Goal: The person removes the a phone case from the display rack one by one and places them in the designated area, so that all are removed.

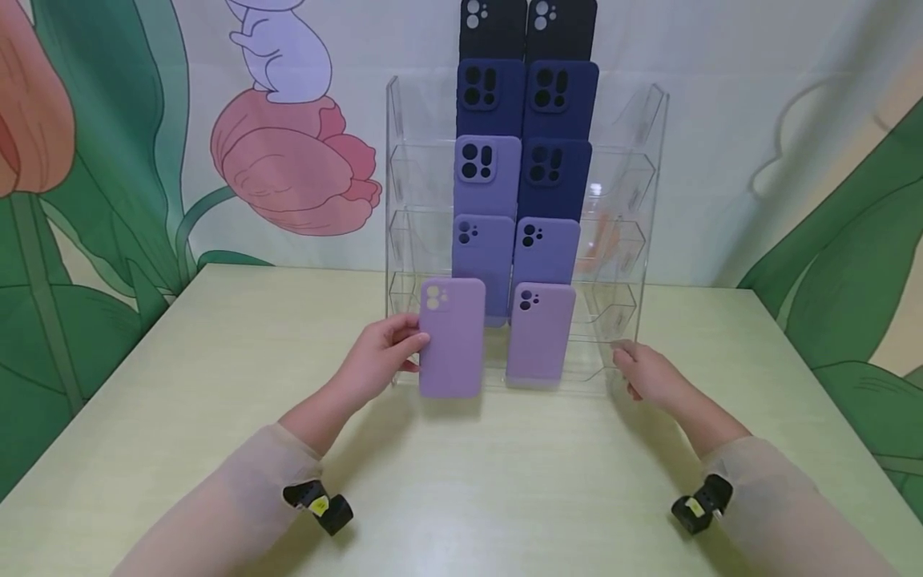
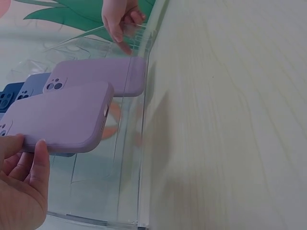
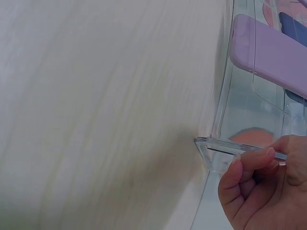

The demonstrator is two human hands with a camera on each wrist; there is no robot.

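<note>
My left hand pinches a light purple phone case by its left edge, upright in front of the lowest tier of a clear acrylic display rack. In the left wrist view the thumb and fingers grip that case along its long side. A second light purple case stands in the bottom tier, to the right of the held one. My right hand holds the rack's right side panel near its lower front corner; the right wrist view shows thumb and fingers pinching the clear edge.
Behind, the tiers hold violet cases, dark blue cases and black cases in two columns. The rack stands on a pale wooden table close to a wall cloth printed with flowers. Small black cameras sit on both sleeves.
</note>
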